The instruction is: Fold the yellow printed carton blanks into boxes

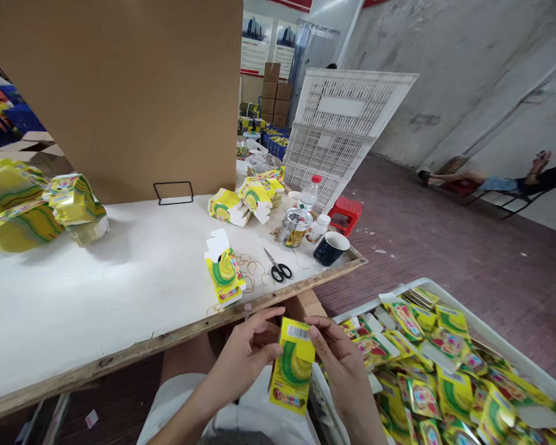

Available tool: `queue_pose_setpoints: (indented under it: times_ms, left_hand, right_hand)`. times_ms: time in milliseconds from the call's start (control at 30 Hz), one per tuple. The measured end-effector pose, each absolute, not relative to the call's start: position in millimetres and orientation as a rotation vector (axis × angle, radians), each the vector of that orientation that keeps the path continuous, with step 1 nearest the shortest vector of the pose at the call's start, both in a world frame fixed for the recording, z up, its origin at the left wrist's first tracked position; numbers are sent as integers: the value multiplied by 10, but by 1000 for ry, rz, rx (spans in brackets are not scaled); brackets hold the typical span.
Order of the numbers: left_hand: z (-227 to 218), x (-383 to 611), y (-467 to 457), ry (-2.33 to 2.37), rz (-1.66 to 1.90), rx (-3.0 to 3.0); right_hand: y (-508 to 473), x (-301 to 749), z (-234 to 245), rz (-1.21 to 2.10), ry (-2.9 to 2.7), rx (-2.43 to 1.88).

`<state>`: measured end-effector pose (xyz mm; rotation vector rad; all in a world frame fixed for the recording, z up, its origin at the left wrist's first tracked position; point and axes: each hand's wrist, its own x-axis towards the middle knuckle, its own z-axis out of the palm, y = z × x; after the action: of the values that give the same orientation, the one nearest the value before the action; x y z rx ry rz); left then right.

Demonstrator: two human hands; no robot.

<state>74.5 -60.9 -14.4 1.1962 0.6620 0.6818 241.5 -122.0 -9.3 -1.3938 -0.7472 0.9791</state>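
A small yellow-and-green carton with a barcode on its upper end is held upright over my lap, just beyond the table's front edge. My left hand grips its left edge, thumb against the side and fingers curled partly out of sight. On the upper right edge, my right hand pinches it with thumb and fingers. A similar carton with raised white flaps lies on the white table. Scissors with black handles rest near several rubber bands.
To my right, a large white crate holds many cartons. A dark mug, a clear jar and bottles stand at the table's right end. Bundled flat cartons lie left. A cardboard sheet rises behind. One person sits far right.
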Motion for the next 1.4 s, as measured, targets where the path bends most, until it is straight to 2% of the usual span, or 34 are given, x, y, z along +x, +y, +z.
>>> queue_pose_setpoints:
  times_ms: [100, 167, 333, 367, 433, 533, 800, 933, 1000, 1067, 1200, 1300, 1400]
  left_hand:
    - [-158, 723, -620, 688, 664, 1202]
    - [-171, 669, -575, 730, 722, 1331]
    - [-332, 377, -162, 1233, 1016, 2012]
    - [-384, 318, -66, 1321, 999, 2105]
    - [-480, 229, 73, 1404, 929, 2234]
    - [-554, 172, 119, 1409, 924, 2322]
    - [-411, 128, -143, 1378, 1375, 2276]
    - [-339, 225, -423, 893, 1567, 2372]
    - [-352, 305, -542, 587, 1512, 2401]
    - [-386, 377, -616, 512, 1463, 2269]
    - [-397, 468, -645, 720, 1315, 1499]
    - [-327, 516, -624, 617, 1016, 943]
    - [-265, 555, -615, 461, 786, 732]
  right_hand:
    - [-1188, 2378, -107, 1047, -836, -1407]
    - [-1225, 2504, -105, 949, -948, -1503]
    - [-1469, 3157, -133, 0, -1234, -2039]
    - [-1506, 3240, -152, -79, -1266, -2084]
    - [-1522, 3264, -198, 8, -1322, -2092]
    - [-1394, 2979, -252, 391, -1308, -1963]
    - [-961, 2099, -219, 918, -1092, -1535]
    - [-906, 1990, -267, 1109, -820, -1287]
    - [-911, 1997, -290, 1175, -696, -1204]
    - [-940, 2025, -313, 1186, -623, -1188]
    - [-1045, 2046, -406, 1206, -624, -1178]
    - [-1100, 2003, -495, 1269, -626, -1134]
    - [-1117, 1970, -497, 1228, -667, -1167]
